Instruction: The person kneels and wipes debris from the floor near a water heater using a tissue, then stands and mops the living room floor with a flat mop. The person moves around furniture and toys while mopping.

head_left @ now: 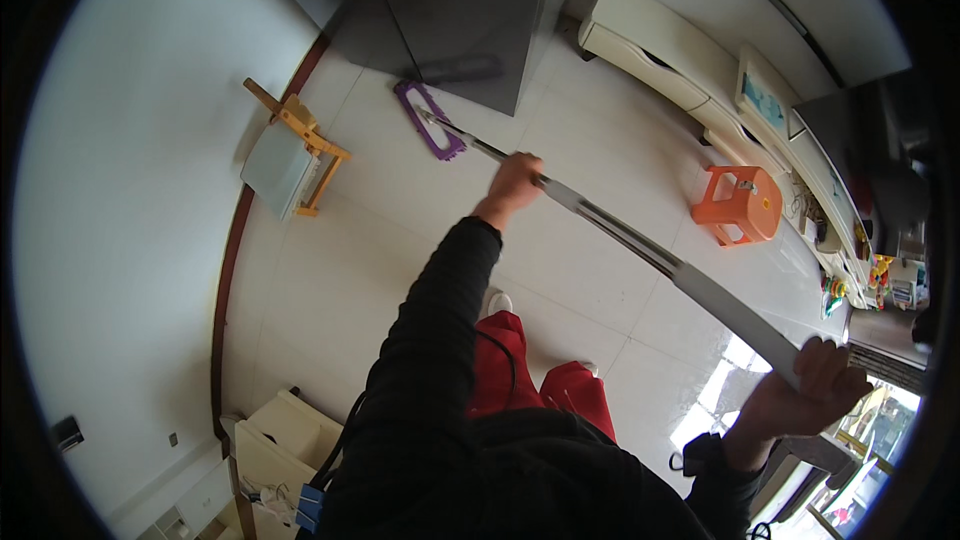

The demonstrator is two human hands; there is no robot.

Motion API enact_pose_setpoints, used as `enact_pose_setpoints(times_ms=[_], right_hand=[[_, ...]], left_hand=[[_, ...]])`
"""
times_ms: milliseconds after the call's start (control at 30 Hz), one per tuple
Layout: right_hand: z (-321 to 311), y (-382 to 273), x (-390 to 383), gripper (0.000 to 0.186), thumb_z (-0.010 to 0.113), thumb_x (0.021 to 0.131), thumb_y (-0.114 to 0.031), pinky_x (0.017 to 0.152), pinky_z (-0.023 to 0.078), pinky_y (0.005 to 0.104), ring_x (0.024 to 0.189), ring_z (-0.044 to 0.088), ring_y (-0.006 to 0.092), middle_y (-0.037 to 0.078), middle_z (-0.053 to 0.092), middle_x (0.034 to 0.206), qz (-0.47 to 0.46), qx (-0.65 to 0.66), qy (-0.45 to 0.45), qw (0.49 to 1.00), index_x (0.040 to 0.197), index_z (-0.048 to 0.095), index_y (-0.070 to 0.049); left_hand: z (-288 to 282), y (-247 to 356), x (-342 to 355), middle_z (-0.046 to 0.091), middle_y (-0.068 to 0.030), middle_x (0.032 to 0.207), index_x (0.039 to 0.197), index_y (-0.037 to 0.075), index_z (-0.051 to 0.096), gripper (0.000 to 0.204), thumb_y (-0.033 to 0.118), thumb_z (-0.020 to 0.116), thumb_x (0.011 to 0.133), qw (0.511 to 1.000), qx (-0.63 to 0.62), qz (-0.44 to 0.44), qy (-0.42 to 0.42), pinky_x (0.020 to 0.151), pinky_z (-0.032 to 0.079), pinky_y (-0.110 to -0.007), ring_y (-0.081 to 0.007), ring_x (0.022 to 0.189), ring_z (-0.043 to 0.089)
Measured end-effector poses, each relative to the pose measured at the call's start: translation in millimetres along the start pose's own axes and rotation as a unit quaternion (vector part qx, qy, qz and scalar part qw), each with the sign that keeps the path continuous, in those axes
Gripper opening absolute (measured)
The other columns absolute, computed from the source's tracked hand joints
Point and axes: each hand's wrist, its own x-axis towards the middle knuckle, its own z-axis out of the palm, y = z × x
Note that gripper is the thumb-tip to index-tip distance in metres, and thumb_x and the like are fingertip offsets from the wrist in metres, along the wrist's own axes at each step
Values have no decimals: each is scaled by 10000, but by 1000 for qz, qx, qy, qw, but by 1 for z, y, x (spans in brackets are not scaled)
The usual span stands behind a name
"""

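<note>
A flat mop (640, 246) with a long grey and silver handle slants across the view. Its purple-edged head (432, 120) lies on the tiled floor, close to the base of the dark fridge-like cabinet. My left hand (515, 183) is wrapped round the lower part of the pole. Up at the thick grey end of the handle, my right hand (806, 395) is closed round it, to the right and nearer to me. Both arms are in black sleeves.
A dark, glossy cabinet (450, 15) stands ahead. To the left, a folding wooden chair (300, 155) leans by the wall. An orange plastic stool (742, 205) is at the right, before a long cream low cabinet (660, 50). A cream cabinet or drawer (290, 430) stands at lower left.
</note>
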Motion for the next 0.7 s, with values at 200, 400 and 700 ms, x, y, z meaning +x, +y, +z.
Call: enact_pose_setpoints(times_ms=[200,400,700], right_hand=[[55,13,6,344,331,977,-361,381,321,213,356,326,83,-20,365,472,-17,62,-277,959,720,350,-132],[38,-39,5,349,445,946,-336,409,410,247,371,417,93,-18,439,475,15,18,-400,916,669,370,-137],[-118,-156,15,332,453,927,-294,413,382,226,383,410,88,-35,411,473,29,156,-510,845,637,380,-148]], left_hand=[[-44,-25,-35,526,-140,614,593,30,436,367,150,780,643,979,-67,-131,144,531,404,-400,-344,598,512],[-38,12,-92,478,-87,570,616,50,409,372,106,775,654,960,-86,-119,239,489,376,-363,-243,515,433],[33,193,-221,532,-111,619,620,76,494,120,38,607,636,965,-87,-145,202,566,389,-435,-340,657,526]])
